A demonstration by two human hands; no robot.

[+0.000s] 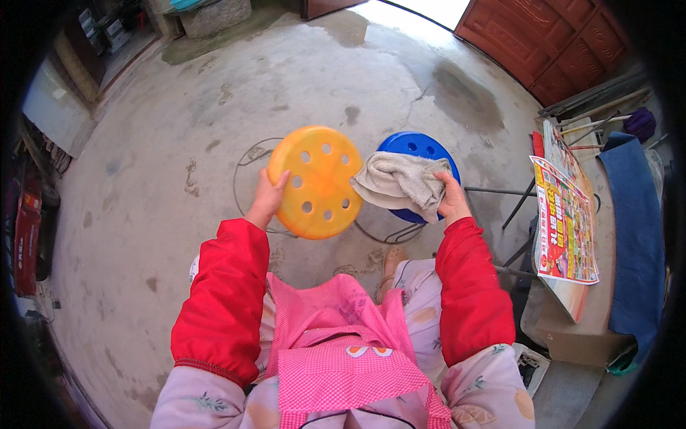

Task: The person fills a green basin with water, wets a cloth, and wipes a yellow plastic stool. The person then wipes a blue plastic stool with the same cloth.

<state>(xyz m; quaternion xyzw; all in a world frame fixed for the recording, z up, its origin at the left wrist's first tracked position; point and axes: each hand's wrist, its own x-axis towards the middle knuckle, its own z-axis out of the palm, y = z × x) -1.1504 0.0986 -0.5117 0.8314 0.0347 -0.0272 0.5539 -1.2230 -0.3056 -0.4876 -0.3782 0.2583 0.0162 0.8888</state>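
Note:
My left hand point(268, 197) grips the left rim of a round yellow plastic stool seat point(328, 182) with several holes through it. Behind this seat, parts of a thin metal leg frame point(236, 179) show on the left. To its right is a round blue plastic stool seat point(412, 140), also pierced with holes. A crumpled grey-beige cloth point(396, 179) covers much of the blue seat. My right hand point(453, 199) holds the cloth by its right end, and its left end meets the yellow rim. Curved metal legs point(396, 235) show below the blue seat.
Around the stools is a stained concrete floor point(161, 134). At right, printed flyers point(565, 225) and blue fabric point(638, 241) lie on a cardboard-topped surface, with metal rods point(498, 190) jutting out. Red panelled doors point(541, 43) are at the far right. Clutter point(29, 230) lines the left.

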